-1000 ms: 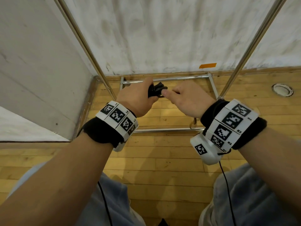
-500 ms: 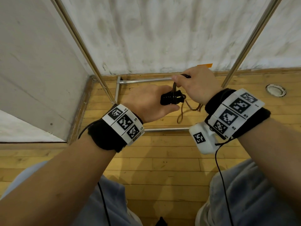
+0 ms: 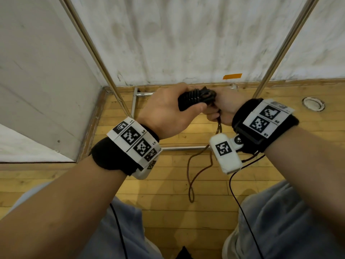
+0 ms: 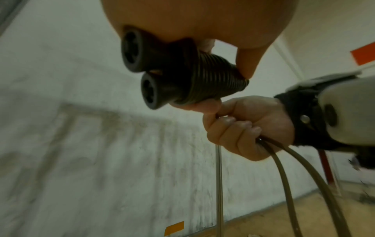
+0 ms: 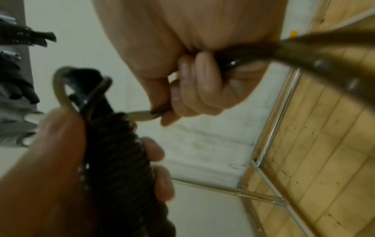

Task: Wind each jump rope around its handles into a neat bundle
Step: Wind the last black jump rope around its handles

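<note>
Handles (image 4: 162, 69) (two), one rope (image 3: 194, 176)

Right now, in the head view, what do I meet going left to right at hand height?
Left metal pole → left hand → wound jump rope handles → right hand → right metal pole → round floor fitting.

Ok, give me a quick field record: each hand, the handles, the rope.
left hand: grips the two handles, held side by side
handles: black, rope coiled tightly around them
right hand: fist closed round the loose rope, just below the bundle
rope: brown, a doubled length hangs from the right hand in a loop above the wooden floor
winding: not yet finished, slack left
</note>
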Demonstrator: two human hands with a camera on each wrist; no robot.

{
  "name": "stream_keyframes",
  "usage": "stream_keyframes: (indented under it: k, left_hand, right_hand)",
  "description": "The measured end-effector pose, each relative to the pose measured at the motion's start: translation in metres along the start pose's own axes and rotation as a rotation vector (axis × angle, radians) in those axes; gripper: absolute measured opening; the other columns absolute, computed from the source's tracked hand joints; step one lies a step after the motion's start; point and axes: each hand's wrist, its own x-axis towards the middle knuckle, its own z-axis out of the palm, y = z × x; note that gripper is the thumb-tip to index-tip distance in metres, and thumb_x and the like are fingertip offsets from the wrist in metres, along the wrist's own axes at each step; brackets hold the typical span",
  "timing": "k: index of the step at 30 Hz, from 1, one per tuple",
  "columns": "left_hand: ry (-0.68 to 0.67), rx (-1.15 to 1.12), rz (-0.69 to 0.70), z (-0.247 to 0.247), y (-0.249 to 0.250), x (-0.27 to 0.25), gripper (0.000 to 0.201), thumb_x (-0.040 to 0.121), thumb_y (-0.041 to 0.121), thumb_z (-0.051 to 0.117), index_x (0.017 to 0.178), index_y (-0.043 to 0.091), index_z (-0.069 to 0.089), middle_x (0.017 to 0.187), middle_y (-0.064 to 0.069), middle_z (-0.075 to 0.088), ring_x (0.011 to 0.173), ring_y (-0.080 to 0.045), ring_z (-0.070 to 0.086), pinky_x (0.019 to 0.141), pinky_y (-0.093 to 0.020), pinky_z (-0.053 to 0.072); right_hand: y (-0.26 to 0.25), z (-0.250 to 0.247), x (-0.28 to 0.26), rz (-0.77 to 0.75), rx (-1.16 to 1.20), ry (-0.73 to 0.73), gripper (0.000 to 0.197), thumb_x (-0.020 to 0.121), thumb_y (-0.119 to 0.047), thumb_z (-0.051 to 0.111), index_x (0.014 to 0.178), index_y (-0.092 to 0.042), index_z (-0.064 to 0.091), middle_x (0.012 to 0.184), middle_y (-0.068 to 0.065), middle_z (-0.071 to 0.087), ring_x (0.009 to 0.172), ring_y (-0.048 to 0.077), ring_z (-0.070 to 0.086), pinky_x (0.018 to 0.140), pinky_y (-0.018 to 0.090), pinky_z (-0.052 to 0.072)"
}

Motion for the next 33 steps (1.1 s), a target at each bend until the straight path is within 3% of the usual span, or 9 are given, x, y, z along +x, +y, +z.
stream_keyframes:
  k: [2, 6, 11, 14, 17, 22, 25, 28, 33]
  left_hand:
    - [0.048, -0.085, -0.070, 0.000, 0.000, 0.004, 0.022, 0.077, 0.052, 0.059, 0.086, 0.035, 0.049, 0.071, 0.014, 0.058, 0.062, 0.003, 0.056, 0.054, -0.015, 0.044]
    - [0.095, -0.175, -0.146, -0.005, 0.001, 0.011, 0.032, 0.080, 0.051, 0.058, 0.097, 0.024, 0.050, 0.085, 0.000, 0.067, 0.067, -0.020, 0.064, 0.065, -0.045, 0.056]
    - [0.147, -0.191, -0.161, -0.013, -0.002, 0.016, 0.033, 0.085, 0.046, 0.057, 0.109, 0.024, 0.052, 0.081, 0.003, 0.066, 0.065, -0.019, 0.063, 0.066, -0.047, 0.056]
    - [0.101, -0.162, -0.143, -0.013, -0.002, 0.014, 0.034, 0.087, 0.044, 0.057, 0.111, 0.020, 0.057, 0.080, 0.009, 0.062, 0.067, -0.015, 0.062, 0.069, -0.045, 0.056]
    - [0.059, -0.173, -0.144, -0.011, 0.001, 0.012, 0.034, 0.088, 0.043, 0.058, 0.112, 0.020, 0.059, 0.081, 0.008, 0.062, 0.072, -0.017, 0.062, 0.071, -0.046, 0.056]
    - [0.010, -0.220, -0.149, -0.005, 0.010, 0.008, 0.023, 0.089, 0.038, 0.060, 0.107, 0.023, 0.063, 0.079, 0.011, 0.062, 0.069, -0.011, 0.062, 0.065, -0.035, 0.054]
    - [0.009, -0.275, -0.149, -0.005, 0.015, 0.007, 0.012, 0.090, 0.034, 0.061, 0.096, 0.023, 0.064, 0.073, 0.007, 0.063, 0.058, -0.008, 0.060, 0.057, -0.028, 0.049]
    - [0.043, -0.280, -0.159, -0.011, 0.014, 0.009, 0.016, 0.092, 0.033, 0.060, 0.093, 0.017, 0.066, 0.073, 0.000, 0.065, 0.062, -0.015, 0.061, 0.061, -0.037, 0.053]
    - [0.155, -0.236, -0.150, -0.022, 0.002, 0.012, 0.026, 0.092, 0.033, 0.058, 0.104, 0.012, 0.067, 0.080, -0.006, 0.066, 0.071, -0.028, 0.063, 0.069, -0.050, 0.054]
  right_hand:
    - [0.004, 0.007, -0.001, -0.045, 0.024, 0.012, 0.021, 0.097, -0.014, 0.037, 0.081, -0.015, 0.050, 0.054, -0.004, 0.034, 0.039, 0.005, 0.023, 0.034, 0.017, 0.016]
    - [0.014, 0.026, -0.003, -0.262, -0.174, 0.161, 0.028, 0.100, -0.017, 0.039, 0.076, -0.018, 0.053, 0.054, -0.002, 0.041, 0.041, 0.009, 0.028, 0.038, 0.022, 0.021]
    - [0.024, 0.031, -0.005, -0.488, -0.725, 0.284, 0.024, 0.097, -0.022, 0.046, 0.115, -0.018, 0.062, 0.085, -0.007, 0.058, 0.075, 0.008, 0.052, 0.065, 0.021, 0.035]
    - [0.027, 0.025, 0.001, -0.452, -0.978, 0.378, 0.024, 0.093, -0.031, 0.053, 0.110, -0.020, 0.067, 0.088, -0.007, 0.057, 0.093, 0.016, 0.054, 0.070, 0.024, 0.035]
    - [0.023, 0.018, 0.009, -0.427, -1.191, 0.462, 0.025, 0.094, -0.031, 0.052, 0.100, -0.015, 0.069, 0.077, -0.003, 0.055, 0.084, 0.020, 0.053, 0.068, 0.027, 0.033]
    - [0.020, 0.023, 0.014, -0.346, -1.106, 0.500, 0.020, 0.095, -0.016, 0.046, 0.105, -0.006, 0.060, 0.078, -0.003, 0.052, 0.072, 0.014, 0.051, 0.060, 0.022, 0.035]
    - [0.019, 0.031, 0.013, -0.277, -0.806, 0.232, 0.018, 0.094, -0.006, 0.048, 0.105, 0.002, 0.059, 0.088, 0.008, 0.058, 0.082, 0.018, 0.054, 0.071, 0.018, 0.043]
    - [0.020, 0.031, 0.009, -0.147, -0.238, 0.030, 0.010, 0.090, -0.005, 0.058, 0.084, -0.007, 0.065, 0.084, 0.005, 0.069, 0.083, 0.016, 0.065, 0.086, 0.033, 0.054]
    - [0.026, 0.018, 0.014, -0.282, -0.446, 0.158, 0.015, 0.093, -0.033, 0.055, 0.089, -0.025, 0.067, 0.090, -0.009, 0.072, 0.086, 0.008, 0.060, 0.088, 0.035, 0.045]
